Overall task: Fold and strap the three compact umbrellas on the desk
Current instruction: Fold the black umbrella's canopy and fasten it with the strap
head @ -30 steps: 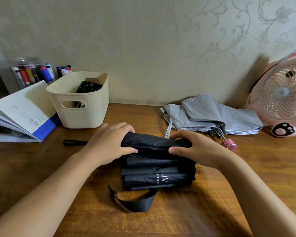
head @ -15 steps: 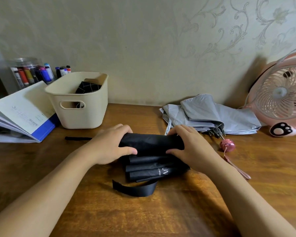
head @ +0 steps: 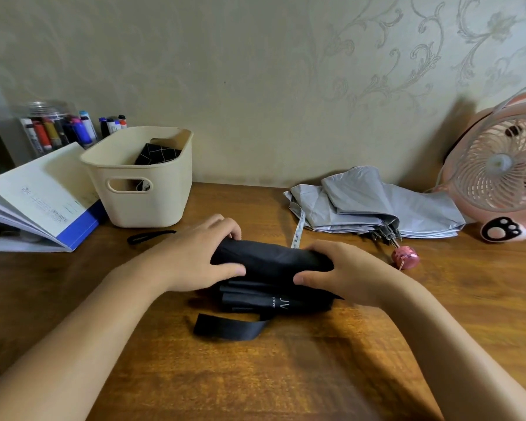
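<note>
A black compact umbrella [head: 271, 262] lies across the middle of the wooden desk [head: 286, 375], its folds partly rolled into a bundle. My left hand [head: 195, 259] grips its left end and my right hand [head: 340, 271] grips its right end, thumbs toward me. Its black strap [head: 228, 326] lies loose on the desk in front of the bundle, and a black wrist loop [head: 149, 237] trails to the left. A grey umbrella [head: 377, 208] with a pink handle [head: 406, 256] lies unfolded-flat at the back right. A dark checked item, possibly an umbrella [head: 158, 153], sits in the cream bin [head: 140, 202].
An open booklet [head: 40, 196] lies at the left, with a jar of markers [head: 55, 129] behind it. A pink desk fan [head: 498, 177] stands at the far right against the wall.
Both hands have rolled the black umbrella's fabric tighter, so fewer flat folds show below them. The strap has slid closer to the bundle.
</note>
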